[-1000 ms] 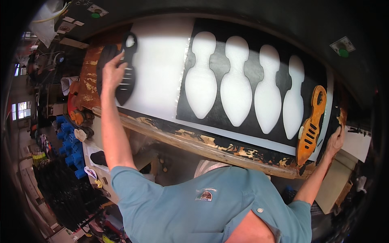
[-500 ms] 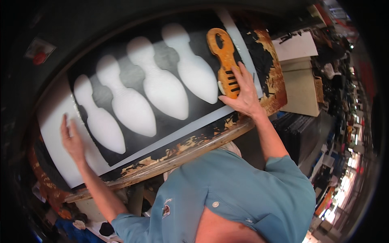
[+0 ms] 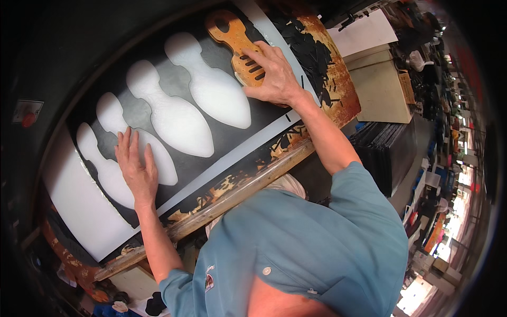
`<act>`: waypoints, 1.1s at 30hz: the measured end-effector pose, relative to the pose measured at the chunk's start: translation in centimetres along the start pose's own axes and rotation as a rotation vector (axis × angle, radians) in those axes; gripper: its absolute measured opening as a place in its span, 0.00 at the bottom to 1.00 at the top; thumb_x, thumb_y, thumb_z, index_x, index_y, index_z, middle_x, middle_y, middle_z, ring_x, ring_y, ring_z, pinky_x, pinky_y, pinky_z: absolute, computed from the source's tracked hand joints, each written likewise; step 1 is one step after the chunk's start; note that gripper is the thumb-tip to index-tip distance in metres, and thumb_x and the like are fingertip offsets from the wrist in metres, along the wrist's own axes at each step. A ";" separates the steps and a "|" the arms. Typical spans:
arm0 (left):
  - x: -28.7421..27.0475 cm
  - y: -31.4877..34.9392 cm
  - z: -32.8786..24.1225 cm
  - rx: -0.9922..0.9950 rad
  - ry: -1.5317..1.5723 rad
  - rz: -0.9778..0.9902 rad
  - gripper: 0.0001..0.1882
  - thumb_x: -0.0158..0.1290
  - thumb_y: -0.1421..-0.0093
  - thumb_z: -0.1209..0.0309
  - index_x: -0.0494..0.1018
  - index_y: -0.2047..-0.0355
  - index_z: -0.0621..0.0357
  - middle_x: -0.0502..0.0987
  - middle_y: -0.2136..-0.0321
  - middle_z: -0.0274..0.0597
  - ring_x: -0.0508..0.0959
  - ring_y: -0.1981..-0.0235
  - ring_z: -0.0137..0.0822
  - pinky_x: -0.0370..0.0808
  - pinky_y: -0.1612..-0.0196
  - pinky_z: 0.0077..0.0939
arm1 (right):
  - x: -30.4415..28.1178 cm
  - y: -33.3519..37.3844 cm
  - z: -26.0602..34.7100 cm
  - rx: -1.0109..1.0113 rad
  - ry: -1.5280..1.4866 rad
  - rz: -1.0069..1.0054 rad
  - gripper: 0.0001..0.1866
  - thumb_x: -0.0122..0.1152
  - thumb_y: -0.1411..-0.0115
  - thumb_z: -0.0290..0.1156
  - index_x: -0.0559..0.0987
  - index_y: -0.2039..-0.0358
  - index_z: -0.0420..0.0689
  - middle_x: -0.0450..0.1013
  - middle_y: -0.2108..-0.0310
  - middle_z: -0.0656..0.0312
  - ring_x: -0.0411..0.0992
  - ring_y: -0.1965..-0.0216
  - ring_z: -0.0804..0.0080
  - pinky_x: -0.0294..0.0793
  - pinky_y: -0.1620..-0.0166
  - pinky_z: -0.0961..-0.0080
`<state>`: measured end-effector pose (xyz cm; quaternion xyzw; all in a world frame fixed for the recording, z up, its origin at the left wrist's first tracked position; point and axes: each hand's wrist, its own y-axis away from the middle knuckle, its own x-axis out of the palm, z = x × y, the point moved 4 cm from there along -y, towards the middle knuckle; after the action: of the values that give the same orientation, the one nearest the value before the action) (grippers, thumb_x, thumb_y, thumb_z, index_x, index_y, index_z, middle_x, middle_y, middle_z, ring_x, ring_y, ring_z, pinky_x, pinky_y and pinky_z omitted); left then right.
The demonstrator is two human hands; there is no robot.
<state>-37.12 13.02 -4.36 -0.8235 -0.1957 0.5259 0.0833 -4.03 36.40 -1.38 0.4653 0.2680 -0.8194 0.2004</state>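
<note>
So, taking 12 as straight up the view, the orange template (image 3: pixel 237 39) lies flat on the black sheet (image 3: pixel 154 50), over toward 1 o'clock from the middle of the view. Its long axis runs about 11 to 5, ring end at 11, slotted end at 5. The right hand (image 3: pixel 279 76) is easily the nearer one, right on the slotted half: fingers draped over the slots, thumb out at the lower edge. I can't tell if that's a proper pinch or just a hand resting there. From that palm, the bulk of the template sits between 10 and 11 o'clock. The left hand (image 3: pixel 138 171) is well apart, with the template at about 1 o'clock from it. That hand's empty, fingers loosely spread over the second white shape from the left; no idea whether it's touching. Four white shapes (image 3: pixel 216 92) in all, strung out from the template toward 8 o'clock, leaning roughly the same way it does. White board (image 3: pixel 79 203) shows past the sheet at 8, and black scraps (image 3: pixel 309 50) are just beyond the right hand, around 2.
</note>
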 end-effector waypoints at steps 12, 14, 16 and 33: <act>0.2 -0.4 0.0 -0.031 0.090 -0.067 0.19 0.57 0.30 0.76 0.78 0.39 0.61 0.75 0.34 0.50 0.68 0.27 0.56 0.57 0.23 0.58 | -0.5 4.7 -1.5 0.038 -0.109 -0.126 0.50 0.86 0.56 0.43 0.77 0.33 0.44 0.59 0.24 0.42 0.62 0.26 0.44 0.65 0.27 0.56; -0.1 -0.3 -0.2 -0.044 0.161 -0.098 0.17 0.57 0.30 0.77 0.79 0.42 0.62 0.78 0.36 0.50 0.70 0.28 0.55 0.60 0.25 0.55 | -0.2 4.9 -1.8 0.026 -0.125 -0.161 0.49 0.86 0.56 0.41 0.77 0.33 0.44 0.59 0.24 0.42 0.63 0.26 0.45 0.65 0.27 0.57; -0.9 0.7 -1.2 -0.063 0.252 -0.145 0.16 0.56 0.30 0.79 0.80 0.43 0.63 0.80 0.40 0.52 0.74 0.31 0.53 0.66 0.28 0.50 | 0.0 5.2 -2.0 0.024 -0.148 -0.178 0.46 0.85 0.54 0.42 0.78 0.34 0.43 0.60 0.25 0.43 0.63 0.26 0.46 0.65 0.27 0.57; 2.8 13.6 -15.6 0.101 0.242 -0.134 0.05 0.63 0.37 0.80 0.77 0.66 0.62 0.83 0.69 0.49 0.82 0.70 0.51 0.79 0.65 0.40 | -3.5 6.5 0.7 -0.097 -0.203 -0.499 0.25 0.79 0.43 0.38 0.83 0.47 0.40 0.79 0.47 0.50 0.78 0.46 0.56 0.78 0.43 0.64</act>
<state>-18.87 2.86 -4.60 -0.8608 -0.2117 0.4252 0.1826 0.98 31.17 0.34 0.2902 0.3919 -0.8722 0.0401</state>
